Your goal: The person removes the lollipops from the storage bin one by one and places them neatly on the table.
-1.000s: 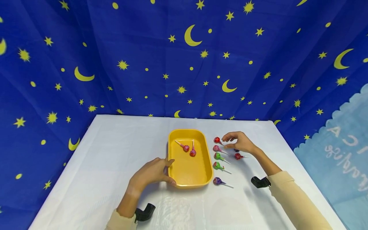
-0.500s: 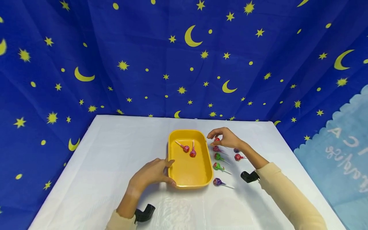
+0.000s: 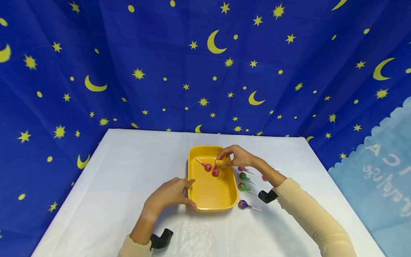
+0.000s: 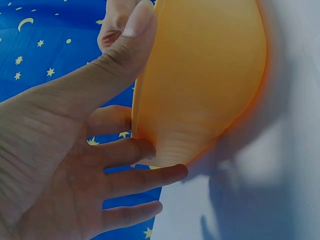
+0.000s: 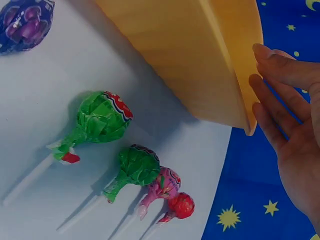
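Observation:
A yellow tray [image 3: 212,194] stands on the white table with two pink-red lollipops inside, the left one [image 3: 208,167] and the right one [image 3: 216,172]. My left hand [image 3: 171,192] holds the tray by its near left corner, thumb and fingers at the rim. Over the tray's far right part is my right hand [image 3: 237,156], its fingertips near the right lollipop's stick; whether they touch it I cannot tell. In the right wrist view nothing shows between the right fingers. On the table a red lollipop [image 5: 181,205] lies beside a pink lollipop [image 5: 165,182].
Right of the tray, the row continues with two green lollipops, one farther [image 3: 243,176] and one nearer [image 3: 242,186], and a purple lollipop [image 3: 243,204]. Another red lollipop [image 3: 264,177] is partly behind my right forearm. A blue star-patterned curtain [image 3: 179,71] hangs behind the table.
My right hand has moved left from beside the lollipops on the table to above the tray, with nothing visibly carried. The left hand and the tray stay in place.

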Demonstrator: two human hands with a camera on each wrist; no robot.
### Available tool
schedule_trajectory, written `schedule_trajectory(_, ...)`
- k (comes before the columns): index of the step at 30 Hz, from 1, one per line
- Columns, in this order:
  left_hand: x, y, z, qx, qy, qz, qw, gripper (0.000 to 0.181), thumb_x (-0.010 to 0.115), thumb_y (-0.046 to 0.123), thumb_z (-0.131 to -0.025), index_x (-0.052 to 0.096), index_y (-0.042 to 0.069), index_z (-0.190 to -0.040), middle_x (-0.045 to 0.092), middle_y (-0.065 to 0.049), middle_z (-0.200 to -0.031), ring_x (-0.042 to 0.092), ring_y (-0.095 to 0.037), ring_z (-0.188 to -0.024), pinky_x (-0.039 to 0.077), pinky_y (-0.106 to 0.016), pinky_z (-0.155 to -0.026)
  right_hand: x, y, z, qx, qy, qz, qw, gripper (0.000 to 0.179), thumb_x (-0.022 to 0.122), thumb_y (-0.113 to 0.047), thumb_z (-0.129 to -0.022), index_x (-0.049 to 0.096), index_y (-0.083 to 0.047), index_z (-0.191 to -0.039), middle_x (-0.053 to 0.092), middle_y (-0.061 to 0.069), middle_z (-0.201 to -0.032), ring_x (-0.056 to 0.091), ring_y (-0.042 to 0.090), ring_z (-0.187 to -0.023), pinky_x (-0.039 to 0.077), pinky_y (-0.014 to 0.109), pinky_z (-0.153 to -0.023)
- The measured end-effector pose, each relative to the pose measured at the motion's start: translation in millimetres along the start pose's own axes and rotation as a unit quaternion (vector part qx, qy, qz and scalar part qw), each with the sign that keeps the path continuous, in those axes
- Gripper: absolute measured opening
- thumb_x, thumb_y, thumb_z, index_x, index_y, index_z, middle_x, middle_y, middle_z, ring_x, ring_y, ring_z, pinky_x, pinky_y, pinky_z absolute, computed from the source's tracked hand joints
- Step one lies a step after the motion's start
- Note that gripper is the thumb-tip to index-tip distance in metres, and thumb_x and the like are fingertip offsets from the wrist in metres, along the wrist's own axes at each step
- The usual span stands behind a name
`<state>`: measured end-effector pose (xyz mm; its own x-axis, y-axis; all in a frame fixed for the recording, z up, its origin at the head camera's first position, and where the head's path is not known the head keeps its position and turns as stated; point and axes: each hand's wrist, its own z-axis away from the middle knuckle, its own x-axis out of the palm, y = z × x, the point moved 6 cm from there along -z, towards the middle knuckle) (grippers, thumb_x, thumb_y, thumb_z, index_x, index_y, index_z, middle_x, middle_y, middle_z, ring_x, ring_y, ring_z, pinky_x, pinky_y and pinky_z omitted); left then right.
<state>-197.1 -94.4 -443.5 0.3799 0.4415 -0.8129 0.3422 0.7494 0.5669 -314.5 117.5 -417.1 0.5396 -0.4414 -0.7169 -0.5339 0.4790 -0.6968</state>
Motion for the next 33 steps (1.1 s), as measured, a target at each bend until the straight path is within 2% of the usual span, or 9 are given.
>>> schedule_trajectory(3, -0.5, 1.5, 1.7, 0.014, 0.005, -0.008, 0.9999, 0.085, 0.085, 0.047, -0.065, 0.060, 0.000, -0.132, 0.072, -0.004, -0.093, 0.049, -0.010, -0.072, 0.043, -0.030, -0.069, 4, -1, -4.1, -0.005, -0.018, -0.004, 0.9998, 0.028, 0.075, 0.002, -0.081, 0.069, 0.005, -0.108, 0.070, 0.022, -0.106, 0.062, 0.040, -0.101, 0.050, 0.051, -0.094)
schedule_trajectory(6, -0.3, 1.8, 2.3, 0.016, 0.003, -0.009, 0.9998, 0.085, 0.085, 0.049, -0.065, 0.060, 0.001, -0.132, 0.071, -0.003, -0.093, 0.047, -0.010, -0.070, 0.040, -0.029, -0.067, 7, -1, -7.7, -0.003, -0.037, 0.000, 0.9993, 0.027, 0.075, 0.001, -0.082, 0.069, 0.004, -0.108, 0.071, 0.020, -0.107, 0.062, 0.039, -0.102, 0.049, 0.050, -0.095)
schedule_trajectory(10, 1.1, 1.3, 2.2, 0.015, 0.001, -0.002, 0.9999, 0.086, 0.084, 0.049, -0.065, 0.060, 0.001, -0.132, 0.073, -0.008, -0.101, 0.045, -0.010, -0.069, 0.039, -0.028, -0.066, 9, -1, -11.0, 0.000, -0.052, 0.005, 0.9986, 0.028, 0.074, 0.002, -0.082, 0.069, 0.004, -0.110, 0.072, 0.017, -0.108, 0.062, 0.038, -0.104, 0.048, 0.051, -0.096)
schedule_trajectory(14, 1.6, 0.9, 1.9, 0.020, 0.001, -0.003, 0.9998, 0.087, 0.084, 0.049, -0.066, 0.059, 0.000, -0.133, 0.071, -0.009, -0.086, 0.043, -0.008, -0.064, 0.040, -0.026, -0.064, 12, -2, -13.2, -0.009, -0.061, 0.012, 0.9980, 0.027, 0.073, 0.004, -0.082, 0.071, 0.002, -0.109, 0.072, 0.015, -0.108, 0.062, 0.039, -0.105, 0.048, 0.052, -0.097)
schedule_trajectory(20, 1.7, 2.9, 2.9, 0.029, 0.002, -0.002, 0.9996, 0.086, 0.084, 0.049, -0.066, 0.059, 0.000, -0.133, 0.055, 0.005, -0.068, 0.036, -0.007, -0.060, 0.036, -0.024, -0.060, 20, -2, -13.8, -0.014, -0.082, 0.024, 0.9962, 0.026, 0.069, 0.010, -0.081, 0.074, -0.003, -0.104, 0.074, 0.010, -0.105, 0.063, 0.029, -0.106, 0.045, 0.051, -0.101)
schedule_trajectory(21, 2.2, 3.8, 3.0, 0.031, 0.001, -0.003, 0.9995, 0.086, 0.084, 0.049, -0.066, 0.059, 0.000, -0.133, 0.046, 0.007, -0.064, 0.034, -0.007, -0.059, 0.035, -0.024, -0.059, 22, -2, -13.4, -0.015, -0.087, 0.028, 0.9958, 0.028, 0.068, 0.012, -0.081, 0.074, -0.003, -0.103, 0.074, 0.009, -0.104, 0.064, 0.027, -0.106, 0.045, 0.051, -0.102)
schedule_trajectory(24, 2.3, 5.7, 4.2, 0.030, 0.000, -0.003, 0.9996, 0.086, 0.084, 0.049, -0.066, 0.059, 0.000, -0.132, 0.038, 0.008, -0.062, 0.032, -0.007, -0.059, 0.033, -0.025, -0.058, 25, 0, -13.4, -0.017, -0.092, 0.043, 0.9947, 0.034, 0.066, 0.016, -0.077, 0.075, -0.004, -0.102, 0.074, 0.007, -0.105, 0.064, 0.024, -0.106, 0.046, 0.048, -0.102)
schedule_trajectory(29, 0.2, 6.7, 6.1, 0.024, 0.002, -0.010, 0.9997, 0.085, 0.084, 0.048, -0.066, 0.060, 0.000, -0.132, 0.043, 0.008, -0.063, 0.034, -0.007, -0.059, 0.035, -0.025, -0.060, 27, -1, -17.6, -0.023, -0.091, 0.057, 0.9939, 0.032, 0.069, 0.013, -0.078, 0.075, -0.005, -0.103, 0.074, 0.008, -0.106, 0.064, 0.024, -0.106, 0.048, 0.044, -0.100)
schedule_trajectory(33, -1.8, 5.3, 6.7, 0.016, 0.001, -0.006, 0.9999, 0.086, 0.084, 0.048, -0.066, 0.059, 0.001, -0.133, 0.035, 0.007, -0.061, 0.033, -0.007, -0.058, 0.034, -0.024, -0.058, 27, 0, -22.0, -0.024, -0.093, 0.069, 0.9930, 0.031, 0.070, 0.011, -0.078, 0.076, -0.006, -0.103, 0.074, 0.006, -0.106, 0.064, 0.022, -0.106, 0.048, 0.043, -0.100)
